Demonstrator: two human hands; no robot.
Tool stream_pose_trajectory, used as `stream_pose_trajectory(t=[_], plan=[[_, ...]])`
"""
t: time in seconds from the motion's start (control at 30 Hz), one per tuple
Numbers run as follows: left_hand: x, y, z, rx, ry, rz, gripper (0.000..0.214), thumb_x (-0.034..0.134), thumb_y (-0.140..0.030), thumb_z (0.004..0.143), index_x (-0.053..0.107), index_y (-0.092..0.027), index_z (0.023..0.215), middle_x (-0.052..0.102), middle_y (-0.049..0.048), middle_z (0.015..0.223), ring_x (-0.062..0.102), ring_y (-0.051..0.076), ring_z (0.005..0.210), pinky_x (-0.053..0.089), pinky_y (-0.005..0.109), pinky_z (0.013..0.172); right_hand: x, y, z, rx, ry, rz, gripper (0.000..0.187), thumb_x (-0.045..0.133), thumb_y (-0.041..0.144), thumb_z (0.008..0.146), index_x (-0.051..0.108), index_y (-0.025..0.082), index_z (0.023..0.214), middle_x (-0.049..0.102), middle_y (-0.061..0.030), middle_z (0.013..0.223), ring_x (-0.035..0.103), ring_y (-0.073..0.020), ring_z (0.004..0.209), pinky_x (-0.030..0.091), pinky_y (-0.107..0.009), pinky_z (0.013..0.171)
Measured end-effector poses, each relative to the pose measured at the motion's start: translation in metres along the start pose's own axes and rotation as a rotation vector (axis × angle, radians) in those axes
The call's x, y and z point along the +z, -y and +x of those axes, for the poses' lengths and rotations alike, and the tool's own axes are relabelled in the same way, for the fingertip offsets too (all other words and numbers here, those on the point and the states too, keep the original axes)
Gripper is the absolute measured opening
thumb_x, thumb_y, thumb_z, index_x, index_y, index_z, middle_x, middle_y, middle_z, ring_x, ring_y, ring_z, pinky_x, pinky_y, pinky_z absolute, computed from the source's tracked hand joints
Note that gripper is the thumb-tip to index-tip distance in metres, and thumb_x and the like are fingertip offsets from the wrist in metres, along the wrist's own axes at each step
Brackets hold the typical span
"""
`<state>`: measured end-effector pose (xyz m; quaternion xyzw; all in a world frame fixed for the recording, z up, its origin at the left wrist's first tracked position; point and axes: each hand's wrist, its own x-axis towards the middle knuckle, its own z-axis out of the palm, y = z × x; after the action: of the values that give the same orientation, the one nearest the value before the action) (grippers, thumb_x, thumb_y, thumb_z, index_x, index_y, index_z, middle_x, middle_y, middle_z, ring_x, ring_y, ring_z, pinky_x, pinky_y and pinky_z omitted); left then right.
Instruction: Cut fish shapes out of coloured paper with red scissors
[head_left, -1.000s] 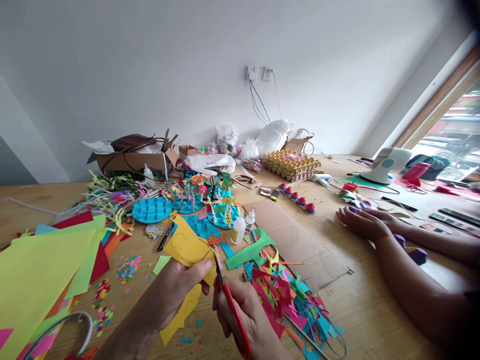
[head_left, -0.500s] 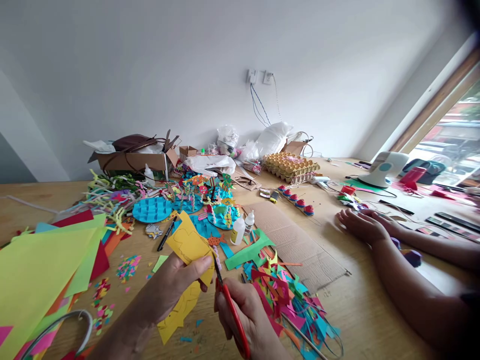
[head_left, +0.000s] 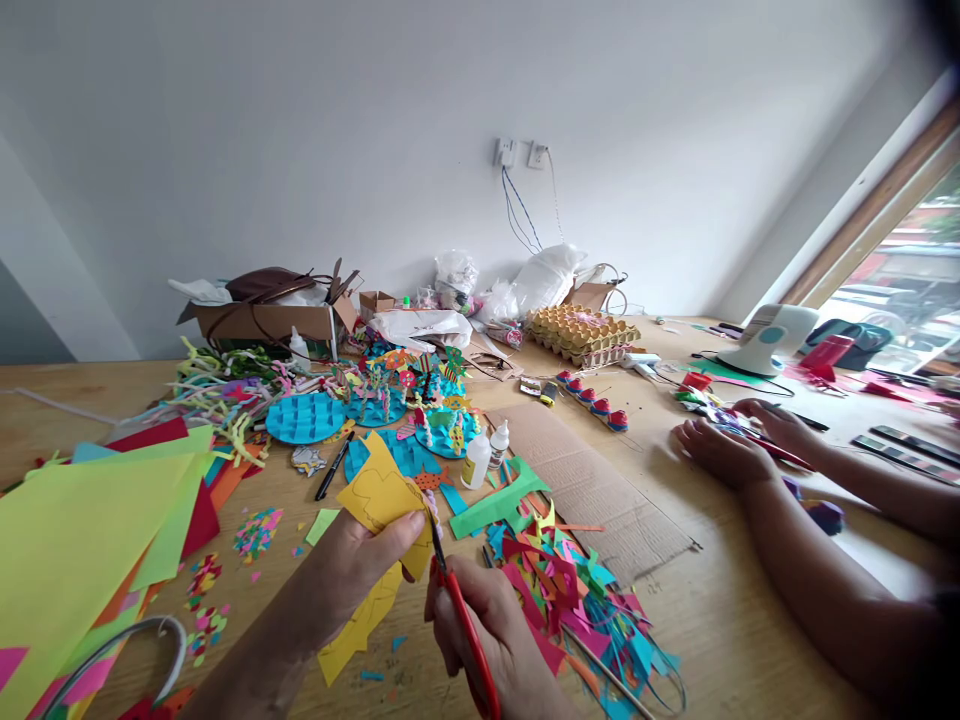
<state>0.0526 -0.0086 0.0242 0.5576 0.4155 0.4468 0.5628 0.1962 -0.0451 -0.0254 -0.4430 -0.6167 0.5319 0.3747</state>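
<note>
over the near part of the table (head_left: 409,690), the left hand (head_left: 341,575) pinches the yellow paper (head_left: 379,490) with the thumb on top. the right hand (head_left: 491,620) is curled tight round the red scissors (head_left: 471,640). the blades are at the right edge of the paper, but i cannot tell how far apart they are.

the left thumb is very near the blades, so a slip could nip it. the paper is thin and held at one side, so it could bend or tear if the scissors pull on it. black lines are drawn on it, and a small turn of either hand could make a cut go over them. more yellow paper hangs under the left hand and could get snipped or creased by mistake.

the scraps (head_left: 555,570) lie just beside the right hand, so a small bit that drops there could get lost. two bottles (head_left: 475,463) stand past the hands, and a big push could knock them over.
</note>
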Motion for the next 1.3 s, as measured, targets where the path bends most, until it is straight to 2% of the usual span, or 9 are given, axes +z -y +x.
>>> stream_pose_trajectory(t=[0.17, 0.4, 0.57, 0.73, 0.93, 1.13, 1.3], plan=[[-0.001, 0.0, 0.0, -0.027, 0.043, -0.024, 0.018, 0.054, -0.032, 0.077, 0.066, -0.019, 0.081, 0.054, -0.0015, 0.065, 0.047, 0.015, 0.061, 0.041, 0.024, 0.058, -0.002, -0.008, -0.001, -0.027, -0.011, -0.047, 0.03, 0.039, 0.034, 0.088, 0.041, 0.018, 0.063, 0.035, 0.0053, 0.051, 0.032, -0.0083, 0.049, 0.023, -0.02, 0.045], [-0.008, 0.006, 0.003, -0.06, 0.103, -0.048, 0.016, 0.053, -0.031, 0.08, 0.063, -0.019, 0.075, 0.055, -0.0024, 0.067, 0.047, 0.014, 0.061, 0.041, 0.023, 0.058, -0.002, -0.004, -0.001, -0.06, -0.017, -0.067, 0.031, 0.041, 0.035, 0.087, 0.041, 0.018, 0.061, 0.033, 0.0049, 0.052, 0.031, -0.0085, 0.05, 0.022, -0.021, 0.044], [-0.011, 0.008, 0.003, -0.1, 0.131, -0.108, 0.013, 0.055, -0.031, 0.079, 0.062, -0.02, 0.077, 0.055, -0.0029, 0.065, 0.048, 0.014, 0.061, 0.04, 0.023, 0.057, -0.003, -0.006, 0.0, -0.086, -0.003, -0.094, 0.035, 0.039, 0.039, 0.089, 0.039, 0.018, 0.06, 0.033, 0.005, 0.05, 0.031, -0.0086, 0.049, 0.023, -0.021, 0.045], [-0.013, 0.004, 0.002, -0.112, 0.127, -0.087, 0.014, 0.058, -0.031, 0.075, 0.065, -0.02, 0.081, 0.056, -0.0029, 0.066, 0.048, 0.014, 0.063, 0.04, 0.024, 0.06, -0.003, -0.005, -0.001, -0.108, -0.004, -0.19, 0.039, 0.035, 0.043, 0.091, 0.038, 0.018, 0.06, 0.034, 0.0045, 0.051, 0.032, -0.0087, 0.049, 0.022, -0.022, 0.045], [-0.016, 0.001, 0.001, -0.12, 0.157, -0.048, 0.013, 0.059, -0.028, 0.073, 0.064, -0.021, 0.082, 0.059, -0.003, 0.072, 0.051, 0.015, 0.07, 0.04, 0.023, 0.065, -0.004, 0.002, -0.002, -0.124, -0.035, -0.261, 0.034, 0.04, 0.036, 0.088, 0.037, 0.018, 0.059, 0.035, 0.0042, 0.053, 0.034, -0.0092, 0.051, 0.023, -0.021, 0.046], [-0.019, 0.006, 0.003, -0.138, 0.177, -0.066, 0.011, 0.059, -0.029, 0.074, 0.063, -0.022, 0.081, 0.059, -0.0032, 0.072, 0.052, 0.015, 0.07, 0.04, 0.023, 0.066, -0.004, 0.004, -0.002, -0.14, -0.042, -0.278, 0.035, 0.044, 0.039, 0.087, 0.036, 0.019, 0.059, 0.036, 0.0034, 0.054, 0.033, -0.0105, 0.052, 0.023, -0.022, 0.046], [-0.02, 0.006, 0.003, -0.169, 0.183, -0.095, 0.018, 0.061, -0.03, 0.072, 0.066, -0.02, 0.087, 0.06, -0.0014, 0.074, 0.051, 0.016, 0.071, 0.041, 0.024, 0.068, -0.005, 0.006, -0.002, -0.155, -0.061, -0.33, 0.033, 0.04, 0.035, 0.088, 0.035, 0.019, 0.06, 0.038, 0.003, 0.055, 0.034, -0.0101, 0.052, 0.023, -0.022, 0.046]])
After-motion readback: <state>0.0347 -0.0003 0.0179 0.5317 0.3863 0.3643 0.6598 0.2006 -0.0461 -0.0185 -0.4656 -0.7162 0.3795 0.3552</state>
